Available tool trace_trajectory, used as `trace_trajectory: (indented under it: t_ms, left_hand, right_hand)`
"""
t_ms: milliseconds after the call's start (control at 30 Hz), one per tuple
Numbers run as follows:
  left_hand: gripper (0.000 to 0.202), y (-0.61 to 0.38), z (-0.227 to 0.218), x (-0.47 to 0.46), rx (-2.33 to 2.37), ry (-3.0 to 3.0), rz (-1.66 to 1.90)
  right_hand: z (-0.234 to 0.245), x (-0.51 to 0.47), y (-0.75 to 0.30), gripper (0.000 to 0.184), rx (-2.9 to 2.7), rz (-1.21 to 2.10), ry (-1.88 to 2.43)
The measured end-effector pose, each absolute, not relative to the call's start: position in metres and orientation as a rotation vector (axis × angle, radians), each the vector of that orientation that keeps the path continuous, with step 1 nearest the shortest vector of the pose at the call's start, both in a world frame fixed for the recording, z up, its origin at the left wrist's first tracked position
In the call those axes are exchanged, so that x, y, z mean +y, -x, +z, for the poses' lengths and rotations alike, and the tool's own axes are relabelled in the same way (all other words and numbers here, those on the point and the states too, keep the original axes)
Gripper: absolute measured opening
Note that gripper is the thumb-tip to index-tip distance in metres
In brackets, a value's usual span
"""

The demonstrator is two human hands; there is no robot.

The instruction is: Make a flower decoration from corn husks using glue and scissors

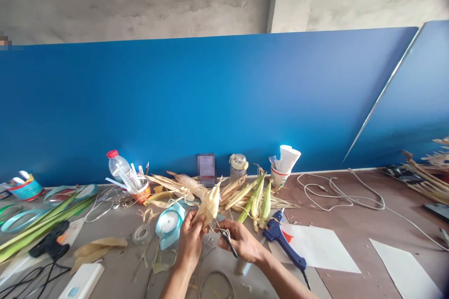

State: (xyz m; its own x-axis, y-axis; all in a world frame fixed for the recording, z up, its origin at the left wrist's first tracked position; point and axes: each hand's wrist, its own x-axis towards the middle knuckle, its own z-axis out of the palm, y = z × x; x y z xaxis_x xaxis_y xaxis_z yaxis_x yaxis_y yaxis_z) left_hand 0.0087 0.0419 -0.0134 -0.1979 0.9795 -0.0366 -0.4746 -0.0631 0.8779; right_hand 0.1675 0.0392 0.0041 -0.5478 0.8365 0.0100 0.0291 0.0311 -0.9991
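Note:
My left hand (190, 236) is closed on a dry, pale yellow corn husk piece (209, 205) and holds it upright above the table. My right hand (239, 241) is closed on a small dark tool with black handles (228, 242), likely scissors, its tip pointing toward the base of the husk. Both hands are low in the middle of the view, just in front of a pile of dry and green corn husks (245, 194).
A blue glue gun (282, 241) lies right of my right hand on white paper (317, 247). A light blue ribbon spool (170, 224), a cup of tools (140, 187), a plastic bottle (117, 164), white cables (336, 194) and a black glue gun (51, 243) are on the table.

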Motion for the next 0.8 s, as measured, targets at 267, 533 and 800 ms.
trace_trajectory:
  t_ms: [267,533,800]
  left_hand:
    - [0.025,-0.0076,-0.0132,0.0424,0.956,-0.769,1.566]
    - [0.025,-0.0075,-0.0125,0.0425,0.974,-0.758,1.568]
    - [0.023,-0.0067,-0.0069,0.0398,0.934,-0.749,1.567]
  right_hand:
    - [-0.0057,0.0412,-0.1692,0.03,-1.641,1.602,0.861]
    - [-0.0009,0.0395,-0.169,0.035,-1.659,1.595,0.858]
    - [-0.0016,0.0416,-0.1711,0.025,-1.801,1.431,0.829]
